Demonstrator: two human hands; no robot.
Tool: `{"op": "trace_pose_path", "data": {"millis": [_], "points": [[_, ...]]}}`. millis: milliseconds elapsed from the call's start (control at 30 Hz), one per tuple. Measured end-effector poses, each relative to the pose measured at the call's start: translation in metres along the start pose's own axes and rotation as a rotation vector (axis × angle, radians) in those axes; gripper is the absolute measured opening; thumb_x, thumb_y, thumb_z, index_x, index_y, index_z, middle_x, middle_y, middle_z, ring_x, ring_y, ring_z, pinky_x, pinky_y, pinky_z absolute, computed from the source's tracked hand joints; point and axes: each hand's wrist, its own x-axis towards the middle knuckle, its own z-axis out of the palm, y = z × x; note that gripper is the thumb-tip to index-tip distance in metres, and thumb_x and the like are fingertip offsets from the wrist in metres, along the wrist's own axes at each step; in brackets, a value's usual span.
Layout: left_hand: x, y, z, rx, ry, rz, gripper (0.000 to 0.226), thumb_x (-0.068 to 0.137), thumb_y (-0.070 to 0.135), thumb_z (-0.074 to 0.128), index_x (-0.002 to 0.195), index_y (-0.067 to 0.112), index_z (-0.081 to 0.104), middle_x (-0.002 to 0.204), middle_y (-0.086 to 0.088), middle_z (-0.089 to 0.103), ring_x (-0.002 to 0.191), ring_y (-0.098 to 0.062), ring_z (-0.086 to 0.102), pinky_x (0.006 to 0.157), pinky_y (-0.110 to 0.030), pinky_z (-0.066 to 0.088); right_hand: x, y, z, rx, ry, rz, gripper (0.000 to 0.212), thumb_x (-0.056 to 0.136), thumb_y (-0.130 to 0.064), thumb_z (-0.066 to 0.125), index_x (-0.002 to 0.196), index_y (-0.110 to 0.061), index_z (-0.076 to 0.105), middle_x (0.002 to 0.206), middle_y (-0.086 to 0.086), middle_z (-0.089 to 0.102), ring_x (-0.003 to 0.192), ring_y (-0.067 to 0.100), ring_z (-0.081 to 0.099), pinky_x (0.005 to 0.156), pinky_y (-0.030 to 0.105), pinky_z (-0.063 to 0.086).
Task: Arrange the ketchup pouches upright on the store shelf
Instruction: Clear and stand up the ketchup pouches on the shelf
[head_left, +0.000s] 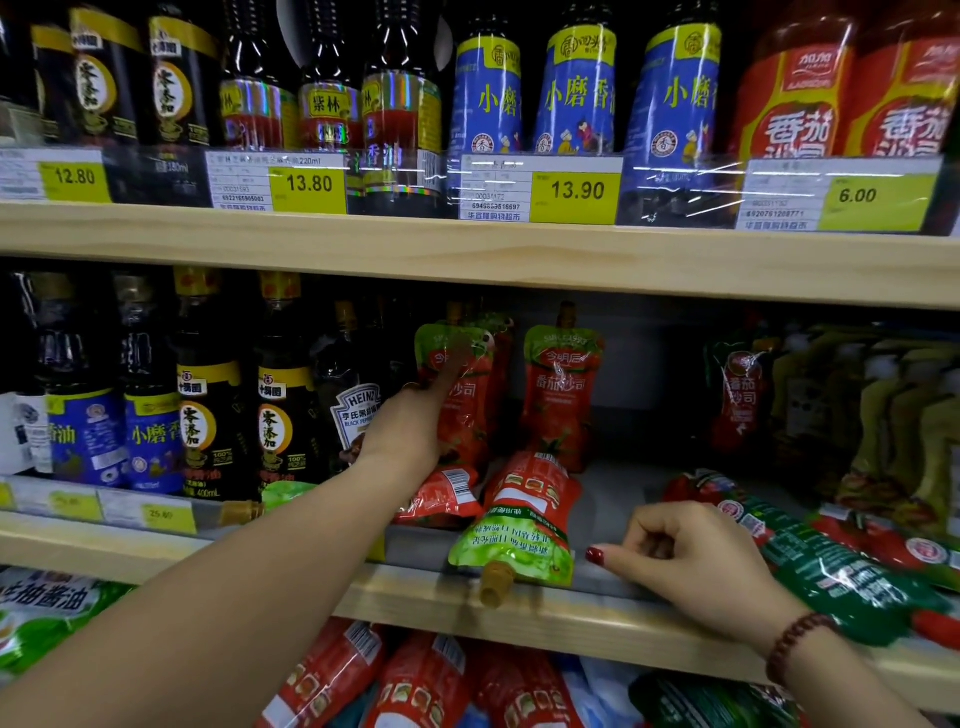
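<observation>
shelf (426, 545): we see two ketchup pouches standing upright at the back | fallen pouch (519, 519) lies flat, long axis front-to-back, spout over the front edge | left hand (410, 421) fingers extended, touching the left upright pouch (462, 395) | right hand (691, 561) loosely curled, empty, resting on the shelf edge

Light falls brightly on the upper shelf, glaring in white streaks off the clear price-tag covers (685, 187), while the lower bay's back recess sits dim, the left hand (415, 415) is motion-blurred, and shelf edges bow with wide-angle distortion.
</observation>
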Motion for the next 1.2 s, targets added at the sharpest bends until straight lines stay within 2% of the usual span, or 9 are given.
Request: {"op": "trace_pose_path", "data": {"millis": [167, 300, 467, 567, 667, 833, 967, 1100, 1200], "points": [[-0.007, 0.0, -0.008, -0.054, -0.026, -0.056, 0.103, 0.075, 0.018, 0.072, 0.145, 0.042, 0.001, 0.106, -0.019, 0.06, 0.095, -0.038, 0.061, 0.081, -0.046, 0.054, -0.001, 0.001, 0.001, -0.016, 0.021, -0.001, 0.044, 0.06, -0.075, 0.057, 0.055, -0.031, 0.062, 0.058, -0.026, 0.062, 0.057, -0.008, 0.057, 0.048, 0.013, 0.036], [-0.016, 0.003, -0.018, -0.202, -0.009, -0.032, 0.069, 0.076, 0.018, 0.068, 0.138, 0.023, 0.038, 0.11, -0.015, 0.064, 0.101, -0.033, 0.062, 0.085, -0.038, 0.052, 0.0, -0.001, 0.0, -0.015, 0.013, -0.017, 0.044, 0.059, -0.075, 0.056, 0.061, -0.032, 0.064, 0.062, -0.02, 0.066, 0.061, -0.007, 0.058, 0.052, 0.018, 0.044], [-0.043, 0.017, -0.024, -0.421, -0.092, 0.076, 0.03, 0.077, 0.011, 0.066, 0.107, 0.015, 0.067, 0.104, -0.003, 0.07, 0.096, -0.014, 0.063, 0.083, -0.021, 0.048, -0.001, -0.012, -0.001, -0.111, 0.055, -0.238, 0.064, 0.062, -0.069, 0.058, 0.119, -0.04, 0.049, 0.114, -0.021, 0.051, 0.106, -0.001, 0.047, 0.086, 0.027, 0.046], [-0.064, 0.021, -0.017, -0.408, -0.142, 0.194, 0.022, 0.081, 0.009, 0.062, 0.099, 0.018, 0.071, 0.097, 0.002, 0.07, 0.088, -0.009, 0.063, 0.074, -0.012, 0.045, 0.001, -0.027, 0.009, -0.113, -0.011, -0.364, 0.08, 0.063, -0.063, 0.065, 0.132, -0.039, 0.036, 0.135, -0.018, 0.041, 0.124, 0.0, 0.037, 0.101, 0.028, 0.038], [-0.075, 0.02, -0.011, -0.424, -0.138, 0.167, 0.023, 0.084, 0.01, 0.057, 0.098, 0.021, 0.072, 0.09, -0.002, 0.071, 0.079, -0.017, 0.064, 0.072, -0.025, 0.049, 0.004, -0.04, 0.024, -0.058, -0.065, -0.421, 0.077, 0.066, -0.055, 0.066, 0.135, -0.04, 0.034, 0.143, -0.017, 0.036, 0.133, 0.0, 0.029, 0.109, 0.029, 0.031], [-0.075, 0.021, -0.012, -0.476, -0.133, 0.123, 0.023, 0.082, 0.009, 0.059, 0.094, 0.023, 0.073, 0.09, 0.002, 0.072, 0.082, -0.011, 0.064, 0.076, -0.023, 0.049, 0.005, -0.045, 0.043, 0.041, 0.077, -0.387, 0.054, 0.074, -0.019, 0.069, 0.125, -0.029, 0.055, 0.13, -0.009, 0.057, 0.123, 0.009, 0.048, 0.102, 0.037, 0.041], [-0.067, 0.027, -0.024, -0.699, -0.139, -0.057, 0.018, 0.083, 0.006, 0.062, 0.09, 0.018, 0.073, 0.088, 0.001, 0.07, 0.083, -0.01, 0.062, 0.071, -0.011, 0.047, 0.009, -0.044, 0.044, 0.09, 0.123, -0.367, 0.057, 0.07, 0.003, 0.066, 0.12, -0.024, 0.062, 0.125, -0.006, 0.062, 0.121, 0.01, 0.052, 0.103, 0.035, 0.042], [-0.059, 0.029, -0.037, -0.967, -0.092, -0.153, 0.019, 0.086, -0.002, 0.057, 0.095, 0.007, 0.071, 0.087, 0.0, 0.068, 0.074, 0.004, 0.06, 0.062, 0.0, 0.043, 0.018, -0.051, 0.027, 0.278, 0.243, -0.332, 0.047, 0.073, 0.004, 0.069, 0.109, -0.027, 0.068, 0.11, -0.013, 0.068, 0.108, 0.003, 0.061, 0.095, 0.029, 0.049], [-0.054, 0.03, -0.043, -1.066, -0.111, -0.169, 0.022, 0.087, -0.002, 0.054, 0.093, 0.014, 0.07, 0.094, -0.005, 0.069, 0.089, -0.009, 0.065, 0.082, -0.017, 0.051, 0.032, -0.06, 0.01, 0.492, 0.297, -0.251, 0.033, 0.079, -0.01, 0.07, 0.087, -0.042, 0.068, 0.085, -0.027, 0.069, 0.088, -0.008, 0.064, 0.076, 0.016, 0.051]]}}
